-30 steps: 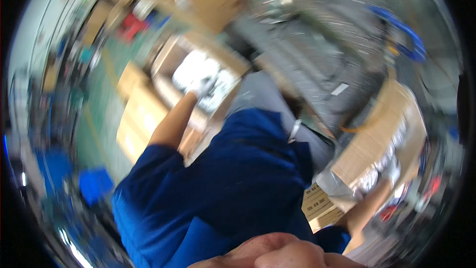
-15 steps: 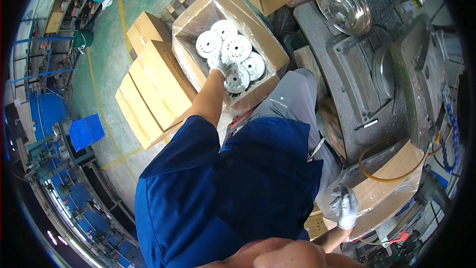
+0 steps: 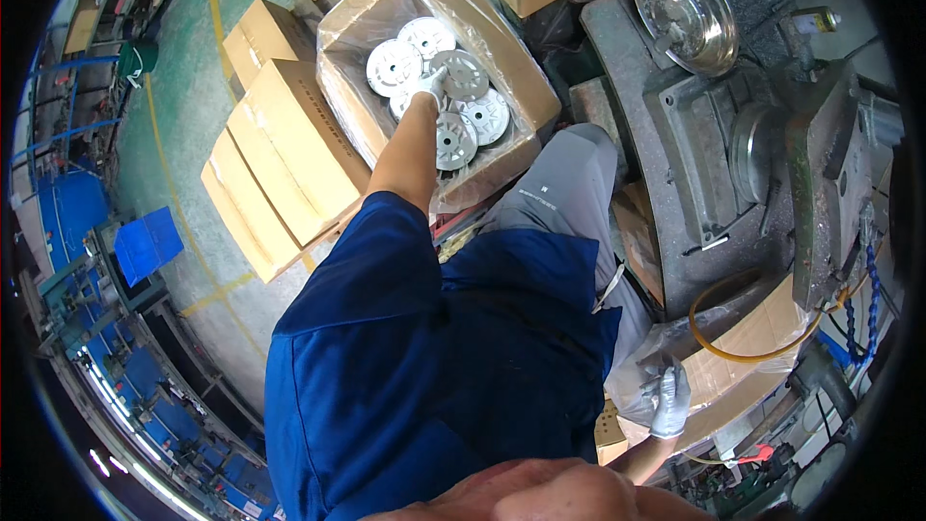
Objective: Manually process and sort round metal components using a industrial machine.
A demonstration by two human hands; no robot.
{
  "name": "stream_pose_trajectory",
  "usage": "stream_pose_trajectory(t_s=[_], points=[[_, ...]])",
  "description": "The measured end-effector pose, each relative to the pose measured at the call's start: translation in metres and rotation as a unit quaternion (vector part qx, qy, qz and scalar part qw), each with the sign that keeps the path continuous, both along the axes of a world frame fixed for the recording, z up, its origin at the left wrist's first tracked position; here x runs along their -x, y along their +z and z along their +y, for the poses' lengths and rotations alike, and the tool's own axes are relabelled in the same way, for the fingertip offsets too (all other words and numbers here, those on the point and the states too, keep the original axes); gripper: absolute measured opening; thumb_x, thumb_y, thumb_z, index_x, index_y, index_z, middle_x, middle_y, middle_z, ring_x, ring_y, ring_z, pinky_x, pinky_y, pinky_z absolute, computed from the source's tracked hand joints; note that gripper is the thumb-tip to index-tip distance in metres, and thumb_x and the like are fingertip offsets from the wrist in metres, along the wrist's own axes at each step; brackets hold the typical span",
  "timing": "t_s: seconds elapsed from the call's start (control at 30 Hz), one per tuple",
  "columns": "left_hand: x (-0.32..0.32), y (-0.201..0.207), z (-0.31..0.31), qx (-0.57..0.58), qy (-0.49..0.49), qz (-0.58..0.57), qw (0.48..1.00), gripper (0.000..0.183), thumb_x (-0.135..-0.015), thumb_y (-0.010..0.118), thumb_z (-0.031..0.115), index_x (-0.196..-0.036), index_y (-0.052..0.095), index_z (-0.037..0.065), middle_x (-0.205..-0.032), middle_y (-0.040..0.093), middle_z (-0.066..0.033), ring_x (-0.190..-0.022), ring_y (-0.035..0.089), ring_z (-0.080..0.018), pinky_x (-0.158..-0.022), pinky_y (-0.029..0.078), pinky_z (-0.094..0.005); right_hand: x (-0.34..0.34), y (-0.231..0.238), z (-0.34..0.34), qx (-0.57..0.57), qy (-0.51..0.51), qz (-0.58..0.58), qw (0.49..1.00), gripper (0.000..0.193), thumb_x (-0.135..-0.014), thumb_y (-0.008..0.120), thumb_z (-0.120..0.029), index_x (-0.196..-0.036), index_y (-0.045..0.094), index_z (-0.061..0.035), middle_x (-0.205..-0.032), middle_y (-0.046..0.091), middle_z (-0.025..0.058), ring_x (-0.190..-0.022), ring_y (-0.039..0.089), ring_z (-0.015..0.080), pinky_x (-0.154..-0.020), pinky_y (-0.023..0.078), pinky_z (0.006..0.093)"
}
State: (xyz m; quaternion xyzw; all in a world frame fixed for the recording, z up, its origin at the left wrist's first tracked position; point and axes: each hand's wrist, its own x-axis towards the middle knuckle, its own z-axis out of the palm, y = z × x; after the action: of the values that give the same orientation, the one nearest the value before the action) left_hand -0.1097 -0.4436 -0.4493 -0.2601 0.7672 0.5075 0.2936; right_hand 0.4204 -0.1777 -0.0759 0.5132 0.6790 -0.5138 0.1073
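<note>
My left hand [image 3: 431, 85], in a pale glove, is inside a plastic-lined cardboard box [image 3: 340, 114]. Its fingers are closed on the edge of a round metal disc [image 3: 460, 75], which looks greyer and more tilted than those around it. More such discs with centre holes lie about it, among them a white disc [image 3: 394, 68] to the left and a grey disc [image 3: 453, 141] nearer me. Down at the right, my gloved right hand [image 3: 672, 400] hangs beside another plastic-lined carton [image 3: 743, 365]. Its fingers are loosely bent and apart, with nothing visible in them.
Closed cartons [image 3: 294, 150] stand left of the open box. On the right is a metal machine bed [image 3: 690, 251] with a shiny steel bowl [image 3: 709, 14] and a round metal fixture [image 3: 757, 152]. A yellow hose [image 3: 738, 357] loops over the right carton. A blue bin [image 3: 148, 245] stands far left.
My left hand has shifted onto the disc at the middle of the pile, and that disc has tilted and darkened. My right hand stays low by the carton. The whole view has shifted slightly.
</note>
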Motion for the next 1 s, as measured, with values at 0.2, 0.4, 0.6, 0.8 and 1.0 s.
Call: stream_pose_trajectory(t_s=[0.2, 0.4, 0.6, 0.8, 1.0], points=[[-0.033, 0.028, -0.060, -0.234, 0.105, -0.018, 0.966, 0.029, -0.084, 0.068, 0.039, -0.101, 0.065, 0.017, -0.072, 0.060, 0.0019, -0.047, 0.041, -0.0078, -0.041, 0.028, -0.0231, 0.012, -0.002, 0.015, -0.022, 0.065, 0.037, 0.997, 0.053, -0.097, 0.048, -0.040, -0.127, 0.050, 0.0040, -0.091, 0.064, 0.0094, -0.066, 0.055, 0.0118, -0.059, 0.045, 0.0255], [-0.096, 0.192, -0.008, -0.437, 0.066, -0.039, 0.896, 0.036, -0.087, 0.066, 0.027, -0.118, 0.057, 0.012, -0.102, 0.066, -0.0022, -0.075, 0.058, -0.0071, -0.053, 0.039, -0.0212, 0.031, -0.048, 0.003, 0.054, -0.034, 0.092, 0.994, 0.052, -0.098, 0.045, -0.043, -0.119, 0.056, 0.0040, -0.080, 0.065, 0.0091, -0.055, 0.054, 0.0112, -0.048, 0.041, 0.0238], [-0.123, 0.248, 0.080, -0.600, -0.244, -0.026, 0.762, 0.027, -0.085, 0.067, 0.023, -0.101, 0.063, 0.001, -0.087, 0.063, -0.0033, -0.068, 0.053, -0.0087, -0.054, 0.039, -0.0234, 0.134, -0.071, -0.011, 0.444, -0.066, 0.231, 0.863, 0.066, -0.095, 0.042, -0.053, -0.124, 0.051, 0.0051, -0.083, 0.063, 0.0190, -0.050, 0.049, 0.0123, -0.043, 0.037, 0.0236], [-0.161, 0.347, 0.198, -0.551, -0.673, 0.085, 0.486, 0.051, -0.077, 0.074, 0.034, -0.107, 0.065, -0.006, -0.112, 0.062, -0.0205, -0.108, 0.054, -0.0290, -0.093, 0.041, -0.0387, 0.152, -0.028, -0.034, 0.738, -0.157, 0.479, 0.449, 0.057, -0.090, 0.056, -0.029, -0.134, 0.040, 0.0025, -0.107, 0.060, 0.0228, -0.069, 0.061, 0.0291, -0.051, 0.049, 0.0347], [-0.183, 0.349, 0.191, -0.620, -0.393, -0.077, 0.675, 0.069, -0.095, 0.053, 0.036, -0.147, 0.021, 0.004, -0.132, 0.048, -0.0173, -0.101, 0.059, -0.0185, -0.090, 0.049, -0.0359, 0.121, -0.007, -0.019, 0.047, -0.357, 0.552, 0.752, 0.021, -0.095, 0.053, -0.011, -0.114, 0.055, -0.0001, -0.105, 0.063, 0.0087, -0.093, 0.061, 0.0142, -0.081, 0.052, 0.0285]])
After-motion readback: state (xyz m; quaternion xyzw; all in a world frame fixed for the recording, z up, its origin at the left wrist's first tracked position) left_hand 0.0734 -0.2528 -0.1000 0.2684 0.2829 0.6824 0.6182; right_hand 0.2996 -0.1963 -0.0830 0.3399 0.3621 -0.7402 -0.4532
